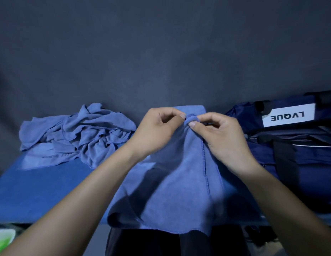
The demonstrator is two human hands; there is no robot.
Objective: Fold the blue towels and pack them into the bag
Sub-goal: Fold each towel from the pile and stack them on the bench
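Up close, both hands, left [157,130] and right [222,137], pinch one towel [172,191] over a blue table [40,191]; dark wall [161,52] behind.

Matt, soft cloth towel [172,182]; bag [294,148] of smooth, faintly glossy fabric; blue matt table [40,191].

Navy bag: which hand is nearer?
Right. The right hand pinches the towel just beside the navy bag; the left hand is farther, across the towel.
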